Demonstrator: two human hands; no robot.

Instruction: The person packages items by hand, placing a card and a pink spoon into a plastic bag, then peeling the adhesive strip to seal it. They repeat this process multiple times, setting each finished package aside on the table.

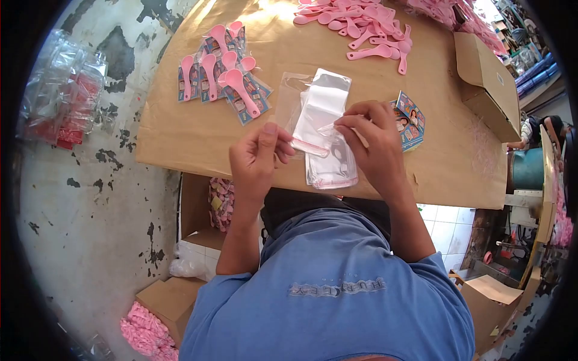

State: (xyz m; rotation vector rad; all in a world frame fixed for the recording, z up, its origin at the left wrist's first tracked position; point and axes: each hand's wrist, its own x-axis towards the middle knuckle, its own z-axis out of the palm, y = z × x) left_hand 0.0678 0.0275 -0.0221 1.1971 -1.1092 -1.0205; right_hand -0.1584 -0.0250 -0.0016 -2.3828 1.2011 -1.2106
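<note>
Between my hands a clear plastic bag [313, 123] lies slanted over other clear bags [331, 171] near the table's front edge. My left hand [259, 156] has its thumb and fingers closed at the bag's lower left corner. My right hand [374, 135] pinches a thin, see-through edge of plastic above the bag's right side; exactly which part is hard to make out. Just beyond the right hand sits a small stack of printed blue cards [411, 120], partly covered by that hand. Filled packs with pink spoons [241, 90] and blue cards lie at the upper left.
Loose pink spoons [367, 24] are heaped at the back of the brown-covered table [211, 135]. A cardboard box [487, 84] stands at the right edge. Clear bags [60, 90] hang on the left wall. Below the table, a carton holds pink pieces [221, 201]. Another person is partly visible far right.
</note>
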